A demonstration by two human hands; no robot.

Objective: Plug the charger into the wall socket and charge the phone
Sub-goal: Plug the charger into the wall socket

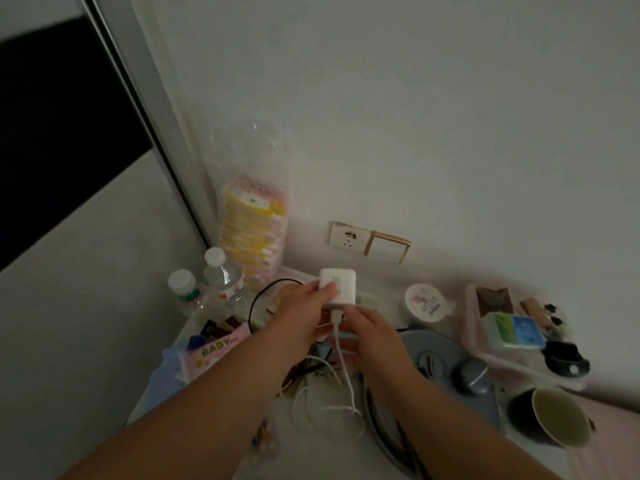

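- The white cable (pixel 341 368) trails loosely from the charger's near end down onto the cluttered worktop (pixel 325 448); judging by the loops, there is slack enough, though it could snag on the clutter as the block rises.
- The right hand (pixel 372 336) sits just below the charger, fingers curled around the cable connector where it enters the block (whether it is pinching or only steadying, I cannot tell).
- The left hand (pixel 301 311) is closed around the charger (pixel 337 287), thumb across its face, holding it above the worktop.
- The charger's long axis runs roughly from the person toward the wall, cable end near, far end aimed up at the wall; its prongs are not visible.
- The wall socket (pixel 349 235) is empty, above and slightly right of the charger, with a switch plate (pixel 388 247) touching its right side.
- To do this well: turn the prong face square to the socket, line it up, then push straight in while the right hand keeps the cable clear.
- No phone is identifiable.
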